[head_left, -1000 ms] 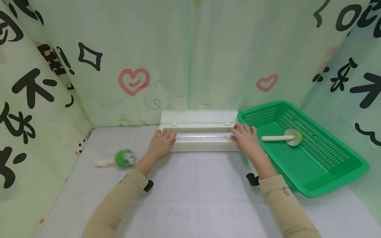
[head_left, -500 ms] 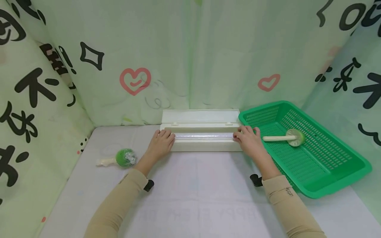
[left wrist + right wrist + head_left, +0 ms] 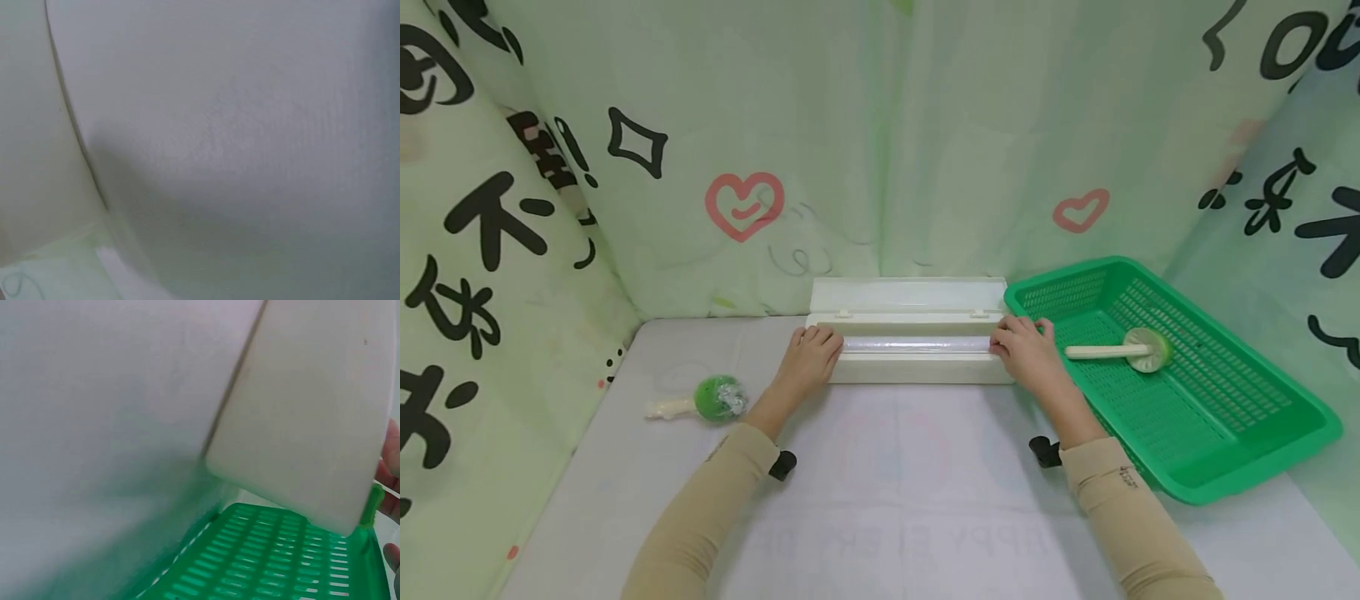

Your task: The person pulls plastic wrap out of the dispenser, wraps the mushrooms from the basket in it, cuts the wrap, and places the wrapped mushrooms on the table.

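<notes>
A white cling film dispenser [image 3: 917, 370] sits at the back of the table with its lid [image 3: 910, 294] raised. In its trough lies a roll of cling film [image 3: 917, 344]. My left hand [image 3: 805, 362] curls its fingers over the roll's left end. At the opposite end my right hand [image 3: 1030, 354] grips the roll, its fingertips hidden behind the end of the film. The right wrist view shows the dispenser's end [image 3: 306, 419] and part of the right fingers [image 3: 390, 462]. In the left wrist view only the dispenser's side [image 3: 37, 144] shows, no fingers.
A green basket [image 3: 1247, 454] stands at the right, close beside the dispenser, holding a green-headed object with a white handle [image 3: 1146, 350]. A similar green-headed object [image 3: 715, 398], wrapped in clear film, lies at the left. Printed curtains [image 3: 955, 167] enclose the table [image 3: 887, 483].
My right hand has shifted slightly right along the dispenser, to the end of the roll. The left hand stays at the left end. The head view has turned a little.
</notes>
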Available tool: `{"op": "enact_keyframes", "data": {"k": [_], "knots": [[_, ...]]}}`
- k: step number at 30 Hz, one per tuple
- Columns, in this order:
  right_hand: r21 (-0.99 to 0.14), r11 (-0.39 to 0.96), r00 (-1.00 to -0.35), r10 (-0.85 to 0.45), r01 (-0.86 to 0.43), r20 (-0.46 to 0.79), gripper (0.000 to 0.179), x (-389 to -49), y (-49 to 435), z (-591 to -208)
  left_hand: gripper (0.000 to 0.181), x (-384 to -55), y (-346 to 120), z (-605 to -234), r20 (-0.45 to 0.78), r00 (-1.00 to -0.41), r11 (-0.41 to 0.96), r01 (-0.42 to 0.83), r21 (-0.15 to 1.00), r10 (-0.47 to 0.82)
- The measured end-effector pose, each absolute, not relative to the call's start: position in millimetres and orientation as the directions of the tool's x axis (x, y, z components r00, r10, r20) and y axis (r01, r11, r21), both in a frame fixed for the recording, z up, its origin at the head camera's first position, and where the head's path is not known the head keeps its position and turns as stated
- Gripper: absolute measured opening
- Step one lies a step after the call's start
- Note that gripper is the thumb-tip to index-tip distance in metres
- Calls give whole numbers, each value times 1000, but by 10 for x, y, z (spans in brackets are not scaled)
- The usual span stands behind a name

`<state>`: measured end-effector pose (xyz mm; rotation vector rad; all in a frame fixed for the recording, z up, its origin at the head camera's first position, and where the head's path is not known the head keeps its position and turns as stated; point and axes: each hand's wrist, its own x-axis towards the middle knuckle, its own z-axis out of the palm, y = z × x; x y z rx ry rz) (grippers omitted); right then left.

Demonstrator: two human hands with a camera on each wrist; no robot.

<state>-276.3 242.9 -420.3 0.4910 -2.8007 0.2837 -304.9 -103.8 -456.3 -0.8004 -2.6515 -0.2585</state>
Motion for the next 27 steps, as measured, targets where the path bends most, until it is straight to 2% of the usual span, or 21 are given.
{"op": "enact_keyframes", "data": {"k": [4, 8, 11, 15, 19, 23, 27], "knots": [[-93, 931, -901, -311, -353, 302, 7, -2769, 2433, -4249, 12, -3044, -1021, -4562, 394, -775, 834, 551, 40, 494], [-58, 932, -883, -318, -358, 344, 7, -2777, 2429, -4301, 11, -3045, -1011, -4589, 445, -752, 849, 527, -39, 487], [-30, 929, -853, -325, -368, 408, 7, -2790, 2427, -4346, 11, -3052, -1009, -4623, 519, -706, 855, 508, -104, 482], [5, 923, -800, -337, -386, 496, 4, -2799, 2427, -4391, 12, -3069, -1007, -4651, 624, -613, 849, 502, -165, 484], [32, 918, -754, -343, -395, 560, 5, -2795, 2423, -4412, 25, -3086, -1004, -4653, 688, -536, 837, 511, -197, 489], [36, 922, -739, -331, -385, 587, 5, -2784, 2419, -4403, 35, -3085, -1006, -4628, 707, -503, 831, 510, -222, 497], [32, 925, -723, -316, -378, 615, 5, -2771, 2413, -4364, 24, -3080, -1010, -4587, 706, -493, 827, 508, -241, 509]]}}
